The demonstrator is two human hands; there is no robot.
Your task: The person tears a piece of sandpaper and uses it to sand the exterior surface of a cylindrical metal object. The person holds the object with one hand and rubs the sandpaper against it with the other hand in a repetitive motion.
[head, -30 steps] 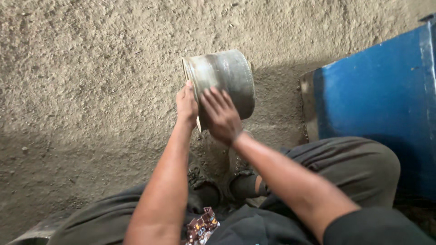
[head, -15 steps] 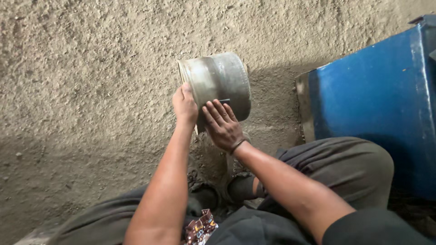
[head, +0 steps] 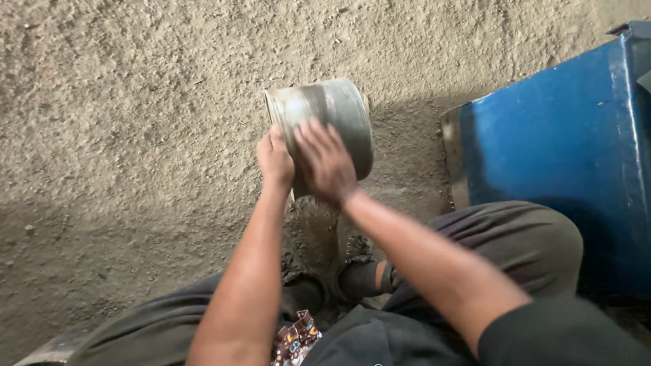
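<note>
A dull grey metal pot (head: 336, 112) lies tilted on its side above the sandy ground, its rim turned to the left. My left hand (head: 274, 159) grips the rim at the lower left edge. My right hand (head: 327, 163) lies flat with spread fingers on the pot's outer wall, pressing against it. Both forearms reach up from the bottom of the view. The inside of the pot is hidden.
Rough sandy ground (head: 135, 102) fills the left and top. A blue metal box (head: 563, 149) stands at the right, close to my bent knee in dark trousers (head: 515, 237). My dusty shoes (head: 319, 237) sit under the pot.
My right hand has slid up along the pot's wall, from its lower edge to higher on the side. The left hand keeps its hold on the rim.
</note>
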